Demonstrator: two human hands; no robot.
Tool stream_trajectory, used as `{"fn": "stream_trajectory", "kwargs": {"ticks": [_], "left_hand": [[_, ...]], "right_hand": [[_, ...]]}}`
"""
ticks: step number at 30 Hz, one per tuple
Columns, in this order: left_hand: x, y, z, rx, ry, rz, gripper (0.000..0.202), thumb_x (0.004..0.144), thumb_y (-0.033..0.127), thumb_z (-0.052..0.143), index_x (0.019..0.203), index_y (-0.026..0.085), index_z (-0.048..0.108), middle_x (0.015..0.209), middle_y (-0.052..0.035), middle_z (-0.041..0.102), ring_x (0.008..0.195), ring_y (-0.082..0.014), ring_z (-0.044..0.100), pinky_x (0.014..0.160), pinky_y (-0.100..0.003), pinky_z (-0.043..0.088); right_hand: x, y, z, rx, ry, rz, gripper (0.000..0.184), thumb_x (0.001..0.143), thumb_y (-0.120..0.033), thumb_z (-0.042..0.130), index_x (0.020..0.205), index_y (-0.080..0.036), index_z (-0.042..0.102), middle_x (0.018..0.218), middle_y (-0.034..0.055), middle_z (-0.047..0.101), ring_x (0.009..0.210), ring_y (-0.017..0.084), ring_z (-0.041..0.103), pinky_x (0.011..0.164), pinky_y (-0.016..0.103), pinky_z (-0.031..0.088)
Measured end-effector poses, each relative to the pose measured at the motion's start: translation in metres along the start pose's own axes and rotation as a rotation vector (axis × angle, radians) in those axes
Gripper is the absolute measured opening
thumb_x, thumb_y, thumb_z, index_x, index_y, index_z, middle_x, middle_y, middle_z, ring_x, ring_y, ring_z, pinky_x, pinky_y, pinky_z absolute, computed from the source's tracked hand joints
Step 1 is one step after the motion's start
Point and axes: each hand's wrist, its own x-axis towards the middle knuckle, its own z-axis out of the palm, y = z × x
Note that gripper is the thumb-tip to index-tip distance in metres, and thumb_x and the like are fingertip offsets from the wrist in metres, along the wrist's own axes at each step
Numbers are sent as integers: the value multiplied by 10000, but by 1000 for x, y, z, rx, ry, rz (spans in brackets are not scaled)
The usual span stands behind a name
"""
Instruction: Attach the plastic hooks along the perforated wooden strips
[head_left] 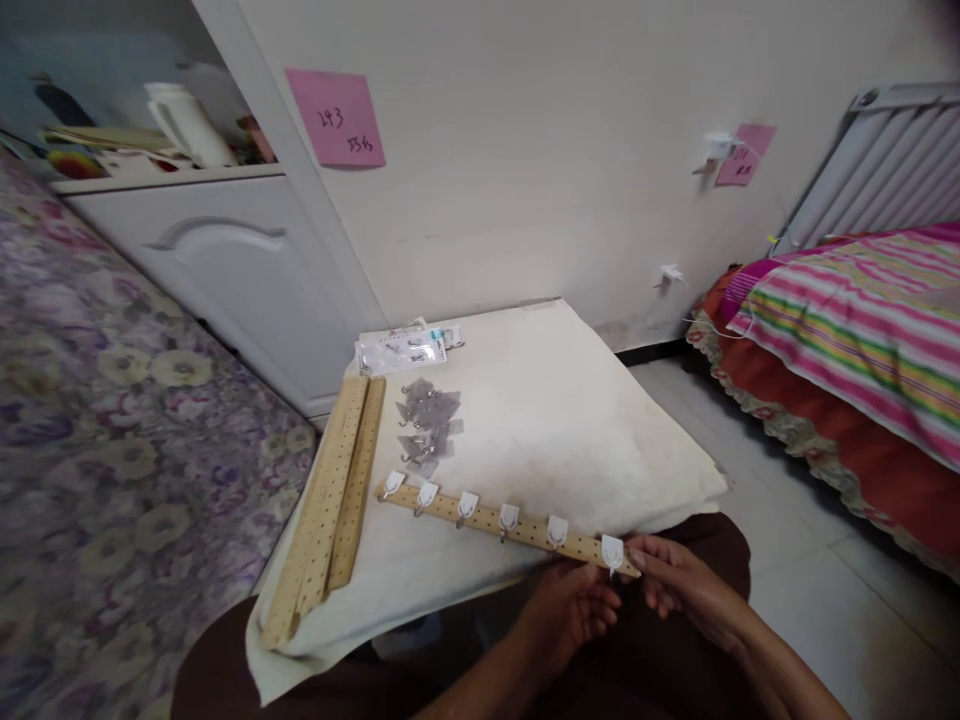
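Note:
A thin wooden perforated strip (491, 519) lies across the near edge of a white cloth-covered table (570, 420), with several white adhesive hooks stuck along it. My right hand (675, 580) pinches the strip's near end, at the last white hook (612, 551). My left hand (570, 605) is just below that end, fingers curled toward the strip's underside. A pile of clear grey hooks (429, 425) rests farther back on the cloth.
Two longer perforated wooden strips (330, 500) lie side by side at the table's left edge. Opened plastic packaging (401, 350) sits at the back. A flowered bedspread (112, 420) is left, a striped bed (862, 340) right, a white cabinet (225, 270) behind.

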Motion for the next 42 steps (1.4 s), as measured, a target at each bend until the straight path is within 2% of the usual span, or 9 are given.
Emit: {"fn": "stream_trajectory", "kwargs": {"ticks": [6,10,16,26,32,36,39,42], "left_hand": [[-12,-2,-21,89,-9,-39,295,694,316,692,896,119,602,735,-52,691,565,-101,617,542,-199,387],[-18,-4,-31,131,12,-38,368,648,349,726,901,119,589,752,-62,685,587,-114,621,567,-217,389],[-19,-7,-37,146,26,-17,360,648,354,724,886,119,589,748,-63,682,583,-115,618,566,-222,386],[-18,-8,-40,156,33,-15,398,606,357,756,870,119,577,713,-58,680,568,-119,621,556,-222,391],[-20,-7,-42,162,51,-10,382,602,353,756,851,128,574,710,-48,676,557,-113,612,544,-222,376],[-17,-3,-48,171,33,-30,446,542,402,797,827,140,575,689,-37,666,546,-114,601,538,-229,357],[-12,-2,-55,205,3,-18,504,503,461,814,817,144,580,699,-38,668,553,-115,593,574,-246,366],[-4,-3,-64,301,28,-3,517,502,514,805,790,144,586,695,-32,664,590,-132,592,637,-274,386]], "right_hand": [[7,8,0,143,-97,53,209,775,-361,686,834,-166,640,757,-6,627,481,8,501,450,107,423],[10,16,-3,174,-137,27,171,796,-317,674,855,-157,653,757,5,631,506,16,515,476,115,437],[10,18,-2,198,-141,-4,141,794,-287,677,817,-150,652,737,-5,615,487,10,486,466,116,411],[0,1,6,251,-142,-45,138,783,-276,687,793,-143,650,723,8,625,475,15,459,447,118,386],[1,-13,3,347,-89,-102,108,778,-232,696,804,-135,658,713,6,633,484,23,485,461,122,434],[6,-23,0,428,9,-130,116,761,-204,716,849,-144,670,744,16,673,494,26,541,485,117,481],[13,-31,-5,501,81,-157,143,718,-192,755,825,-158,666,748,12,693,516,47,599,513,128,524],[25,-38,-11,566,130,-203,163,683,-176,780,786,-158,656,730,0,696,538,63,633,550,140,557]]}}
